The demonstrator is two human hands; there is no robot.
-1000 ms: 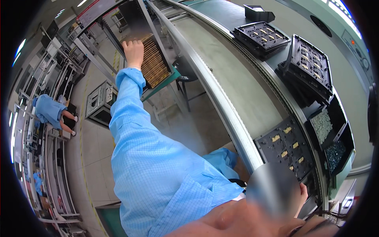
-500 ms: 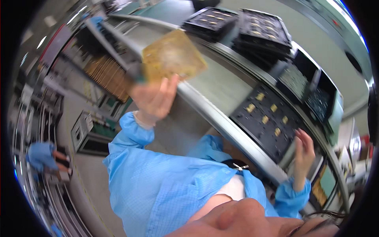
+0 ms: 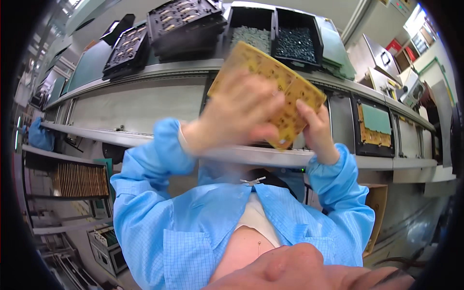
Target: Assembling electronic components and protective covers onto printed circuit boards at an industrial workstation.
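Note:
A yellow-brown circuit board [image 3: 295,89], dotted with small dark marks and holes, is held up tilted above the conveyor line in front of me. My right hand [image 3: 316,126] grips its right edge, thumb on the near face and the other fingers mostly hidden behind. My left hand [image 3: 237,113] is across the board's near face at the left, blurred by motion, its fingers stretched out; whether they touch the board I cannot tell. The part of the line directly behind the board is mostly hidden.
Two black bins [image 3: 251,36] of small parts stand beyond the line. Stacked black trays [image 3: 186,26] and another black tray [image 3: 126,50] lie left of them. A fixture [image 3: 374,123] with a board sits at right. A rack of brown boards [image 3: 81,180] stands at left.
My view and body have turned right. The board has come from the left, held in my left hand, to the front of me; my right hand now grips it while the left lies across it.

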